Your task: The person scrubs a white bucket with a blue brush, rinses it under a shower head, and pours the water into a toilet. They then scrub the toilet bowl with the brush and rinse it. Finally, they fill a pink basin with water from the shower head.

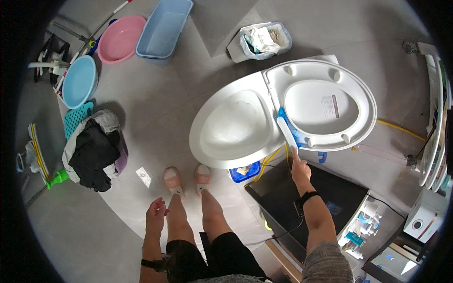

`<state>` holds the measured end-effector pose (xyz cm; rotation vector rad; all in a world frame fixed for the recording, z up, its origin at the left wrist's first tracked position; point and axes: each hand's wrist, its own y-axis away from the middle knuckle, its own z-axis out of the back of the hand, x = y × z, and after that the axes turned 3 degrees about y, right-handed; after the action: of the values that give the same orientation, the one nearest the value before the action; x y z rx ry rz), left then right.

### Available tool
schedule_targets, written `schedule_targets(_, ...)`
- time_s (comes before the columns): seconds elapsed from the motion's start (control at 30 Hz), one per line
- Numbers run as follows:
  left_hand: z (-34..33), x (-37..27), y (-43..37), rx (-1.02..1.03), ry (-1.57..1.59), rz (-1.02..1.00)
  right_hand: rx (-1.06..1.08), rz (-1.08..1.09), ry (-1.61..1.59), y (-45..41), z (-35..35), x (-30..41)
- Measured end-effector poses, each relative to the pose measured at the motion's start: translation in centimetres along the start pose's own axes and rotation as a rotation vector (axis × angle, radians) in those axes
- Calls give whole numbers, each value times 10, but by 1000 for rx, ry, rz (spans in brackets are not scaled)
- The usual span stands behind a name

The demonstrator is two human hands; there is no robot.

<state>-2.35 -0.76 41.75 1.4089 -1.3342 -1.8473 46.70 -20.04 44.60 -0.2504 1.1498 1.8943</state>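
Observation:
My right hand grips the end of a white-handled scrubbing brush. Its blue bristles lie along the hinge side of the raised toilet seat, behind the bowl. The white toilet bowl has whitish foam inside, and its seat and lid are tipped back; a printed label is on the lid. Beside my legs hangs my left hand, holding nothing, with its fingers loosely bent and apart.
Behind the toilet stands a lined waste bin. A pink basin, a blue tub and a light-blue basin are at the far left. Clothes fill a basket. A dark cabinet top lies under my right arm, near a blue box.

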Motion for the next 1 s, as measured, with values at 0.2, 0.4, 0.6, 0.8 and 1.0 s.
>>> schedule_targets(0.2, 8, 16, -10, 9, -100, 26, -242, 93, -8, -59, 132, 24)
schedule_targets(0.4, 5, 9, 9, -26, -20, -1, -412, 48, -19, -40, 141, -19)
schedule_targets(0.6, 6, 7, 7, -8, -132, 25, -553, 81, -269, -48, 120, -30)
schedule_targets(0.8, 0, -3, 23, 1, -109, -49, -308, 44, -176, -21, 92, -32)
schedule_targets(1.0, -6, -10, 44, 0, -176, -92, -528, 116, -288, 42, 107, -67)
